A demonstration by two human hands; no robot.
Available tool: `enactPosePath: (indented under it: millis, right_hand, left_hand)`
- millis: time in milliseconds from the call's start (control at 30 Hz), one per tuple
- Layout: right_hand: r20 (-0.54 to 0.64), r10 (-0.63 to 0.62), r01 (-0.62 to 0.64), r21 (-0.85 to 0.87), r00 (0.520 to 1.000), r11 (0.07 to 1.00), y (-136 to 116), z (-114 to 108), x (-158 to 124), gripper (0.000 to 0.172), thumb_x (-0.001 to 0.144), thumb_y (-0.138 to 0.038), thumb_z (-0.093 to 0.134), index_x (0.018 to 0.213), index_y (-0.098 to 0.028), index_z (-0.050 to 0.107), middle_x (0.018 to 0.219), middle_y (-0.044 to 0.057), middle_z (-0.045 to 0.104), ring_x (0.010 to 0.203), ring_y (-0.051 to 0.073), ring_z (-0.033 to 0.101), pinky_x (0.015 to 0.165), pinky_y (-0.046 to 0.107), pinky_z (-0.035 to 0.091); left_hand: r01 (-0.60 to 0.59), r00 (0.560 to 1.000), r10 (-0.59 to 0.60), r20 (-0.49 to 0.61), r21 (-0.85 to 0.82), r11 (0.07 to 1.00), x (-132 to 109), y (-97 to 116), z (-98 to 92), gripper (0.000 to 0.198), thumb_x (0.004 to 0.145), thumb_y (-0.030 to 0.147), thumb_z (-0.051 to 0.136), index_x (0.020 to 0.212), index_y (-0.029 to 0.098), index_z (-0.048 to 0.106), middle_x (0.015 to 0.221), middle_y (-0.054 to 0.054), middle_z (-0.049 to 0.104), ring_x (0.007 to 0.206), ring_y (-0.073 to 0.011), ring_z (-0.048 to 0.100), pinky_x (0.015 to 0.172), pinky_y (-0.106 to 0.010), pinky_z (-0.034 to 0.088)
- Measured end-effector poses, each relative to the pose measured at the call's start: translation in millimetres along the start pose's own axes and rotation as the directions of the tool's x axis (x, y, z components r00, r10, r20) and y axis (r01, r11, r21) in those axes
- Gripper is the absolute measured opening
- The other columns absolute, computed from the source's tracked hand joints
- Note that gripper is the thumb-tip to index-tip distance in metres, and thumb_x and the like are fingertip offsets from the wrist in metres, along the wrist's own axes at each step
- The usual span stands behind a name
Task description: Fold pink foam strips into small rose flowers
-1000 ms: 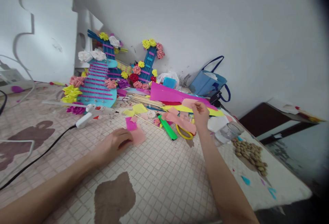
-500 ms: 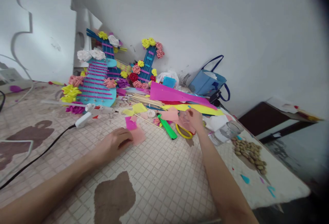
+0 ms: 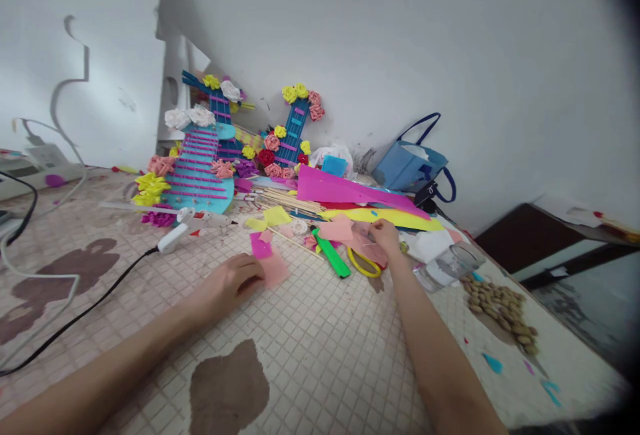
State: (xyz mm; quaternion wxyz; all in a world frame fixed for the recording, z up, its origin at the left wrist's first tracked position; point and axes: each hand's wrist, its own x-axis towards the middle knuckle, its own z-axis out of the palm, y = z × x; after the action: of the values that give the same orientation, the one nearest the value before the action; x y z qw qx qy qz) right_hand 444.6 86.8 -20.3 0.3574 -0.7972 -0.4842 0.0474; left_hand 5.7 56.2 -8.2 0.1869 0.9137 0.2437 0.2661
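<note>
My left hand lies palm down on the tiled tabletop, its curled fingers pressed on the edge of a pale pink paper piece. A magenta scrap lies just beyond it. My right hand reaches into the pile of coloured scraps, fingers closed over a pink strip that lies over the yellow-handled scissors. A green marker sits left of the scissors.
A white glue gun with a black cord lies to the left. Blue craft pieces with paper flowers lean at the wall. Wooden skewers, magenta and yellow sheets, a blue bag, a clear glass and nuts crowd the right.
My right hand came down from holding a pink strip up in the air to rest on the scrap pile by the scissors. The left hand stayed on the pale pink paper.
</note>
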Motion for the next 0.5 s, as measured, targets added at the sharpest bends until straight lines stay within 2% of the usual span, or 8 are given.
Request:
enactPosePath:
  millis: [167,333,500]
  right_hand:
    - [-0.022,-0.03,0.034,0.189,0.999,0.981,3,-9,1,0.033,0.091,-0.033,0.056,0.118,-0.016,0.055,0.118,0.009,0.058,0.1,0.021,0.06,0.083,0.042,0.052]
    - [-0.038,-0.057,0.068,0.411,0.998,0.909,-5,-7,-4,0.031,0.091,-0.033,0.055,0.116,-0.015,0.056,0.114,0.008,0.06,0.094,0.019,0.061,0.079,0.039,0.054]
    - [-0.152,-0.12,0.184,0.542,0.981,0.82,-20,-12,-11,0.029,0.084,-0.036,0.061,0.106,-0.016,0.056,0.082,0.001,0.063,0.072,0.015,0.061,0.067,0.031,0.051]
  left_hand:
    - [0.001,1.0,-0.001,0.004,0.02,1.0,1,0,-0.5,0.017,0.091,0.018,0.045,0.085,0.018,0.061,0.088,-0.005,0.063,0.085,-0.0177,0.058,0.079,-0.03,0.047]
    - [0.004,1.0,-0.005,0.01,0.022,1.0,-1,-2,-0.2,0.017,0.091,0.019,0.044,0.087,0.018,0.061,0.09,-0.005,0.063,0.086,-0.0172,0.058,0.08,-0.03,0.047]
    - [0.007,1.0,-0.007,0.021,0.032,0.999,0,1,-1.7,0.019,0.091,0.02,0.044,0.086,0.018,0.061,0.088,-0.005,0.063,0.084,-0.0172,0.058,0.078,-0.03,0.047]
